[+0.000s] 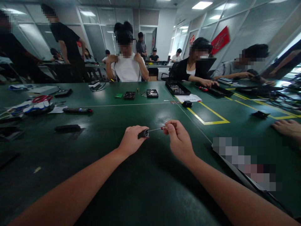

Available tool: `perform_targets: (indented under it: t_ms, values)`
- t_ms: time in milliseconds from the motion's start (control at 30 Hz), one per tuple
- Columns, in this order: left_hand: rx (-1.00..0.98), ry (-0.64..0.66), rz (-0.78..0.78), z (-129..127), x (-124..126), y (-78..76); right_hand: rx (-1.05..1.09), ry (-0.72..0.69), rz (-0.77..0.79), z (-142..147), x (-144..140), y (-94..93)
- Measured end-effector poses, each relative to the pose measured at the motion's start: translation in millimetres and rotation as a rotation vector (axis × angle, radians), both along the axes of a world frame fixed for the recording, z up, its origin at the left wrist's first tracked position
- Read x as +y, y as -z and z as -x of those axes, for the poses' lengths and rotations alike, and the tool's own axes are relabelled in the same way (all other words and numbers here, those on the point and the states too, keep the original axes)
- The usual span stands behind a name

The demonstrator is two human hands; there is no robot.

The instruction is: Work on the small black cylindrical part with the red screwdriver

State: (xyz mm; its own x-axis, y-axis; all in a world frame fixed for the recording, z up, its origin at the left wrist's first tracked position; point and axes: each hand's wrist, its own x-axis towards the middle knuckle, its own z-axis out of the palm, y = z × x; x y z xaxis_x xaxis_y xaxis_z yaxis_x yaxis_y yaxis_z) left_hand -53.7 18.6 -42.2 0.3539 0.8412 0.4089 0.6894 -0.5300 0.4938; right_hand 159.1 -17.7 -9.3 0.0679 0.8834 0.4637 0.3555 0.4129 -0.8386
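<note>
Nearest you, your two forearms ran up over the dark green table (150,188) and met just above it. Your left hand (131,141) was closed around a black cylindrical handle (144,133), its open end facing right. Your right hand (179,141) pinched the red-collared end of a thin metal bit (158,128), whose other tip sat at the mouth of the handle. The hands were near each other, joined only by that bit, and both were held clear of the tabletop.

The bit was slender and gripped only at its end, so I judged it could slip from your fingertips and roll across the table if you pushed off-axis. A tilt between handle and bit could also jam the tip at the opening.

To your right lay a flat dark device (244,169), blurred, and beyond it another person's hand (288,128) rested on the table. Further left sat a black oblong piece (67,128) and a dark pen-like tool (77,110), then red-handled scissors (42,99). Far across were a black tray (177,88) and seated people at work.
</note>
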Motion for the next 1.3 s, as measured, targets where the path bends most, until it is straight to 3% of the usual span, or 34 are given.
perform_targets:
  t_ms: [1000,1300]
  values:
    - [-0.070,-0.102,0.101,2.2,2.3,-0.2,-0.029,0.020,0.121,-2.4,5.2,2.7]
    - [0.037,0.007,0.110,0.1,-4.2,-11.6,0.020,0.091,0.036,-3.6,3.2,-2.8]
